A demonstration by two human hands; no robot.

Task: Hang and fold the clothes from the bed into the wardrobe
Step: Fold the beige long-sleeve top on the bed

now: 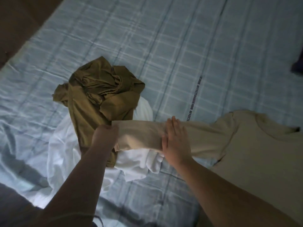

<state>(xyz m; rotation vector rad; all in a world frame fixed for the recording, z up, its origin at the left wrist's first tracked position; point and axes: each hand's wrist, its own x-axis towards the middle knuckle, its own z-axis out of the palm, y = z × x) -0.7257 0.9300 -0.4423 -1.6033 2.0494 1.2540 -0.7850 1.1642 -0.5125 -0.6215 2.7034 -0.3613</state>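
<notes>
My left hand point(105, 136) pinches the end of a soft beige shirt point(254, 145) stretched across the bed's wrinkled blue checked sheet point(164, 46), while my right hand point(176, 140) presses flat on it, fingers straight. A crumpled olive shirt point(101, 95) lies on a white garment point(136, 159) just beside. Open sheet lies beyond.

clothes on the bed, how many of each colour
olive garment, crumpled: 1
white garment, partly under the olive one: 1
beige shirt, spread out flat: 1
dark blue item, cut off by the right edge, kind unclear: 1
total: 4
</notes>
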